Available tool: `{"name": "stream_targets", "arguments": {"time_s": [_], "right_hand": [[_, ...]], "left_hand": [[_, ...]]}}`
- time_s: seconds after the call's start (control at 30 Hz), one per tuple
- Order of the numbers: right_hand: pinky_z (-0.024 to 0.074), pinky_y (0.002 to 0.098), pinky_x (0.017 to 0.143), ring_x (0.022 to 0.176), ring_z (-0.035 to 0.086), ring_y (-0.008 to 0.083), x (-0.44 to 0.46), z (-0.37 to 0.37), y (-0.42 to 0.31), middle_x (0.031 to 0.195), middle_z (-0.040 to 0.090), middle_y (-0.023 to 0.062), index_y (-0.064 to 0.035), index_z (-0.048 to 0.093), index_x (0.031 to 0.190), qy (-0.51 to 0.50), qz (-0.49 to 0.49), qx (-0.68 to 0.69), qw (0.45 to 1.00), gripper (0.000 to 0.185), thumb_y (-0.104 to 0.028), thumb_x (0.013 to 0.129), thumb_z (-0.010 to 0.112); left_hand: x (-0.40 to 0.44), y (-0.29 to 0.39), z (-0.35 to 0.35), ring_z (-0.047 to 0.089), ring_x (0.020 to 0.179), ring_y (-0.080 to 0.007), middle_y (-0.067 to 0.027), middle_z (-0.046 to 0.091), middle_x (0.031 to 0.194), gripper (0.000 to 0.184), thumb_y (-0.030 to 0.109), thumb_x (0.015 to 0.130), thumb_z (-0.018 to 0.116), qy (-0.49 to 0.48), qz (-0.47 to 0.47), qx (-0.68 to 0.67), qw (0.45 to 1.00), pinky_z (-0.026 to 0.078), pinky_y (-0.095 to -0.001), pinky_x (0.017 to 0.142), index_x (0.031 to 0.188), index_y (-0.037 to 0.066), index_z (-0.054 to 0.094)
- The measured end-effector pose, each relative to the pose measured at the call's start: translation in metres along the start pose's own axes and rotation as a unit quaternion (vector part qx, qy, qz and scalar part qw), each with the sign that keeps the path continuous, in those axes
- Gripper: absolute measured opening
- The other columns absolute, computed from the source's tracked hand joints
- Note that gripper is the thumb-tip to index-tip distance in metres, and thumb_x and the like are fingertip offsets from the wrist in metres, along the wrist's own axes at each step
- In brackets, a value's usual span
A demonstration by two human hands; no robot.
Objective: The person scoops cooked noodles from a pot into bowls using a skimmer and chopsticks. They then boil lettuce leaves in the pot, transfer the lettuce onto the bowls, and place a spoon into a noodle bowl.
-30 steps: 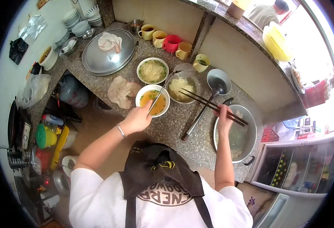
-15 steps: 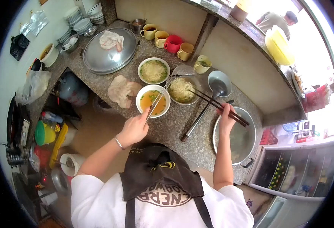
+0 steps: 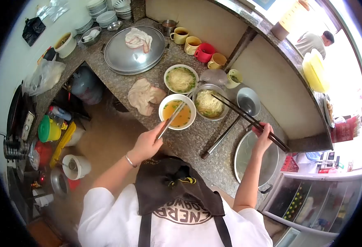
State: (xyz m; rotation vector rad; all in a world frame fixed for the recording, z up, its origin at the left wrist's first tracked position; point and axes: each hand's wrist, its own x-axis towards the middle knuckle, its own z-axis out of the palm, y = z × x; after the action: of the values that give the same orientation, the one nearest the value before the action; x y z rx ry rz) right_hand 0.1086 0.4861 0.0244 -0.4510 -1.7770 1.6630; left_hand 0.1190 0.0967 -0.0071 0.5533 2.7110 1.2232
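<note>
My left hand (image 3: 149,142) is closed around a long, slim metal utensil (image 3: 172,120). Its far end reaches over a white bowl of orange broth with green bits (image 3: 177,112); I cannot tell its kind. In my right hand (image 3: 263,136) are dark chopsticks (image 3: 245,116), their tips at the noodles (image 3: 208,101) in a metal bowl (image 3: 217,118). Behind the broth stands another white bowl (image 3: 181,80) of noodles and greens. A ladle (image 3: 247,102) with a long dark handle lies right of the metal bowl. Below my right hand sits a big metal pot (image 3: 240,162).
Several mugs (image 3: 205,52) line the back wall. A large metal lid (image 3: 127,61) carries a cloth (image 3: 138,39); another cloth (image 3: 144,96) lies by the broth. Stacked plates (image 3: 96,9) stand at back left. A person (image 3: 312,44) is beyond the raised ledge (image 3: 267,35).
The view has shifted, so the counter appears further right. The metal utensil's far end has dropped from above the metal bowl's edge to over the broth. The chopsticks remain at the noodles.
</note>
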Motion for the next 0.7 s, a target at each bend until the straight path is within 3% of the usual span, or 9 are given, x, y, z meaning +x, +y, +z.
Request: {"name": "stream_targets", "arguments": {"time_s": [0.03, 0.07, 0.13, 0.17, 0.33, 0.53, 0.7], "right_hand": [[0.0520, 0.0271, 0.058, 0.061, 0.059, 0.0169, 0.001, 0.013, 0.007, 0.074, 0.059, 0.0103, 0.0016, 0.055, 0.083, -0.012, 0.021, 0.009, 1.000, 0.027, -0.022, 0.090, 0.045], [0.0520, 0.0276, 0.058, 0.061, 0.059, 0.0170, 0.001, 0.028, 0.016, 0.074, 0.059, 0.0102, 0.0010, 0.055, 0.083, -0.024, 0.042, 0.017, 0.999, 0.027, -0.023, 0.090, 0.045], [0.0518, 0.0281, 0.061, 0.062, 0.060, 0.0178, -0.004, 0.067, 0.033, 0.074, 0.059, 0.0101, 0.0004, 0.055, 0.086, -0.086, 0.048, 0.056, 0.994, 0.027, -0.025, 0.089, 0.047], [0.0511, 0.0269, 0.060, 0.061, 0.060, 0.0164, -0.009, 0.090, 0.034, 0.078, 0.059, 0.0094, 0.0023, 0.056, 0.085, -0.089, 0.093, 0.074, 0.989, 0.026, -0.021, 0.089, 0.046], [0.0502, 0.0251, 0.063, 0.066, 0.060, 0.0156, -0.010, 0.151, 0.074, 0.080, 0.059, 0.0085, 0.0030, 0.057, 0.088, -0.188, 0.085, 0.071, 0.976, 0.027, -0.022, 0.090, 0.048], [0.0482, 0.0234, 0.062, 0.067, 0.059, 0.0137, 0.006, 0.158, 0.046, 0.079, 0.059, 0.0079, 0.0039, 0.059, 0.085, -0.249, -0.049, -0.068, 0.965, 0.017, -0.011, 0.087, 0.050], [0.0479, 0.0237, 0.065, 0.069, 0.057, 0.0120, 0.018, 0.164, 0.032, 0.077, 0.058, 0.0069, 0.0025, 0.058, 0.085, -0.283, -0.157, -0.164, 0.932, 0.018, -0.014, 0.088, 0.050]], "left_hand": [[-0.003, -0.002, -0.005, 0.052, 0.051, -0.0223, -0.0106, 0.053, 0.071, 0.058, 0.009, 0.076, 0.049, 0.010, -0.035, -0.086, 0.996, 0.044, -0.0332, 0.050, 0.132, 0.014, 0.032], [-0.005, -0.002, -0.011, 0.052, 0.051, -0.0223, -0.0106, 0.053, 0.071, 0.058, 0.009, 0.076, 0.049, 0.013, -0.038, -0.085, 0.996, 0.044, -0.0332, 0.050, 0.132, 0.014, 0.032], [-0.010, 0.001, -0.028, 0.045, 0.045, -0.0124, -0.0033, 0.049, 0.068, 0.056, 0.006, 0.079, 0.047, 0.023, -0.171, -0.285, 0.943, 0.041, -0.0258, 0.045, 0.133, 0.012, 0.032], [-0.012, 0.002, -0.035, 0.041, 0.044, -0.0060, 0.0003, 0.046, 0.067, 0.056, 0.003, 0.080, 0.045, 0.043, -0.191, -0.345, 0.918, 0.038, -0.0214, 0.041, 0.133, 0.011, 0.030], [-0.026, -0.017, -0.056, 0.042, 0.040, -0.0063, -0.0020, 0.048, 0.068, 0.057, 0.003, 0.081, 0.043, 0.067, -0.210, -0.388, 0.895, 0.037, -0.0206, 0.037, 0.135, 0.009, 0.026], [-0.044, -0.033, -0.063, 0.041, 0.040, -0.0061, -0.0014, 0.047, 0.068, 0.059, 0.003, 0.079, 0.044, 0.086, -0.243, -0.411, 0.875, 0.035, -0.0192, 0.037, 0.135, 0.011, 0.027], [-0.046, -0.044, -0.063, 0.041, 0.041, -0.0061, -0.0011, 0.047, 0.068, 0.059, 0.003, 0.079, 0.044, 0.077, -0.240, -0.423, 0.871, 0.036, -0.0194, 0.038, 0.135, 0.012, 0.027]]}}
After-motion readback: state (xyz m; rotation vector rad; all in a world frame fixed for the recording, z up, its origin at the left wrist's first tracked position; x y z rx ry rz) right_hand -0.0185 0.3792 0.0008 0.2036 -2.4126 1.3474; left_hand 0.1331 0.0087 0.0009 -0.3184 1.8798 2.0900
